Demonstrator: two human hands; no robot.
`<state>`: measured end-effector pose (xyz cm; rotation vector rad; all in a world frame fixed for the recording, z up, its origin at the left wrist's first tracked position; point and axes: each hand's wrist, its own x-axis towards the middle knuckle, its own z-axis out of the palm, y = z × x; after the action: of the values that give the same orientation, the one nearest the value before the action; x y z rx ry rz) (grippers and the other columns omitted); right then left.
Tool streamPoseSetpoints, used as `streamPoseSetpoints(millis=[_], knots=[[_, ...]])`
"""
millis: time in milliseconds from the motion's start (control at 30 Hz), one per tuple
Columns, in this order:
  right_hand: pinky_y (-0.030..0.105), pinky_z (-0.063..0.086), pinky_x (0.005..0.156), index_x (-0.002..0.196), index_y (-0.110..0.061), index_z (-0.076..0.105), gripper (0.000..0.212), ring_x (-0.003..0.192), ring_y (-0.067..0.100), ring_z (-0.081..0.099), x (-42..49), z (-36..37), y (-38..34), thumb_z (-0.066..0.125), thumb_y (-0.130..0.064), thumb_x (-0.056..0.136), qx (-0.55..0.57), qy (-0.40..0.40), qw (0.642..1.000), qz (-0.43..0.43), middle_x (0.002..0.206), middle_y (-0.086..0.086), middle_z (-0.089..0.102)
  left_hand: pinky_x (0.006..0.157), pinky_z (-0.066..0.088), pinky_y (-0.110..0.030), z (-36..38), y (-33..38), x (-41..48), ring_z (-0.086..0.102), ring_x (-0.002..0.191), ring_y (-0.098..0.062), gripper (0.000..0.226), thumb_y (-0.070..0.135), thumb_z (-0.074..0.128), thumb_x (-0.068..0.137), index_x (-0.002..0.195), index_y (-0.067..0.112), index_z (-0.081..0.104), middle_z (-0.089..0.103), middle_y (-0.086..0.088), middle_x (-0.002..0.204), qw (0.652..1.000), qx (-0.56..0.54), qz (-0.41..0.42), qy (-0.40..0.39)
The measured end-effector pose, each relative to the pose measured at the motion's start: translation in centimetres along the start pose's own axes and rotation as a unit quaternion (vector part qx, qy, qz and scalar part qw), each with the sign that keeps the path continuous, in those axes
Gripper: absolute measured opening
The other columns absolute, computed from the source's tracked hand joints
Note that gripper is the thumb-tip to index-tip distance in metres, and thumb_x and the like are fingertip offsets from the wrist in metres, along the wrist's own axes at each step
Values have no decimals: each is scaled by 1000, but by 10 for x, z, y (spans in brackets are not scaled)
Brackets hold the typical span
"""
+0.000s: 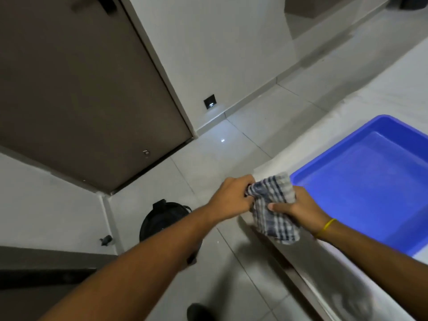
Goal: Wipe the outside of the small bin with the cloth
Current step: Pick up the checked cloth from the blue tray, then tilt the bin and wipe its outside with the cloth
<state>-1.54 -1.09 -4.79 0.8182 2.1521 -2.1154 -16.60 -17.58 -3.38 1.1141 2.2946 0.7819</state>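
Observation:
Both my hands hold a blue-and-white checked cloth (273, 205) in the air over the corner of a white counter. My left hand (231, 198) grips its upper left end in a closed fist. My right hand (298, 209) clasps its right side, thumb pressed on the fabric, and the rest hangs down below. A small black bin (159, 218) stands on the tiled floor below and to the left, by the wall corner; my left forearm covers its lower right part.
A blue plastic tray (361, 188) lies on the white counter (347, 107) at the right. A brown door (81, 89) is at the left. Grey floor tiles (243, 144) stretch between door and counter. A dark shoe tip (199, 311) shows at the bottom.

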Motion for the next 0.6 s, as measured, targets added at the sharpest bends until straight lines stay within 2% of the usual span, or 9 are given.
streamPoseSetpoints(millis=[67,133,200,300,367,467,533,600], knots=[[32,65,85,98,-13,80,31,83,18,81,14,46,14,84,-6,68,60,-8,998,2,96,8,89,66,38,-26,-11,-46,-13,60,74,-7,12,12,72,89,91,17,61,66,3,80,1000,24,6,2],[28,65,81,96,-11,78,33,79,14,80,33,89,43,78,-4,64,106,-32,994,7,88,2,87,63,37,-28,-12,-98,-24,59,72,-8,12,17,76,91,94,13,64,67,3,80,998,61,11,-10],[34,64,85,101,-11,79,32,84,20,79,55,127,83,82,4,73,128,-53,990,14,97,8,84,63,38,-28,-5,-152,-32,61,74,-13,19,25,80,92,96,14,65,70,2,82,992,115,17,-43],[36,68,86,118,0,76,24,86,21,82,90,174,159,70,8,97,181,-72,979,51,107,15,84,68,44,-32,19,-238,-36,66,80,-19,40,47,83,90,106,15,66,72,2,86,973,206,28,-104],[45,67,92,125,4,74,24,91,30,82,112,202,211,65,0,103,217,-73,970,87,118,25,82,79,49,-36,40,-296,-37,71,94,-30,47,53,77,94,119,15,66,78,-7,98,951,272,34,-140],[50,67,93,133,9,70,36,100,36,82,135,226,275,62,-11,105,286,-80,941,163,133,36,73,94,51,-44,69,-359,-42,68,112,-39,38,41,62,105,130,12,64,76,-16,116,910,358,74,-196],[58,60,107,134,9,70,41,120,41,75,147,235,309,59,-15,103,312,-77,922,214,136,35,72,98,50,-46,85,-394,-42,68,111,-39,33,35,56,102,123,13,68,76,-14,115,870,417,136,-223],[65,52,116,135,10,69,45,132,52,68,157,241,332,55,-13,99,323,-64,915,234,136,34,72,101,47,-45,95,-423,-40,68,111,-34,31,38,52,102,110,15,72,77,-8,112,841,456,183,-227]])
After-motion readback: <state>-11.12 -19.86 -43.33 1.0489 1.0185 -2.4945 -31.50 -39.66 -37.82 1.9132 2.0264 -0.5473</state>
